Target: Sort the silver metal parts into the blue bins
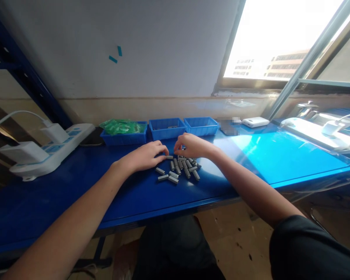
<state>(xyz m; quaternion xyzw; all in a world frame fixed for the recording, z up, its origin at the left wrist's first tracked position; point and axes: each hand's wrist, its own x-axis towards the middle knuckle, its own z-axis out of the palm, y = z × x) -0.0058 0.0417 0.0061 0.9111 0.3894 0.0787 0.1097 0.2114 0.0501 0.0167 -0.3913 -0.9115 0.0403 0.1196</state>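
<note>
Loose metal hex standoffs [186, 172], short grey six-sided pieces, lie in a pile on the blue tabletop [128, 196]. At the pile's far left edge, my left hand [144, 156] is closed, thumb and index tips at the end of one standoff [169, 157]. Just across from it, my right hand [195, 145] hovers over the back of the pile with its fingers curled down. Whatever those fingertips hold, if anything, is hidden behind the hand. Several standoffs lie apart at the front left, such as this standoff [163, 177].
Behind my hands stand a blue bin with green packets [119, 126], a middle blue bin [165, 134] with a few small pieces, and a right blue bin [202, 126]. A white power strip [35, 165] with plugs sits left; a white box [255, 122] lies right.
</note>
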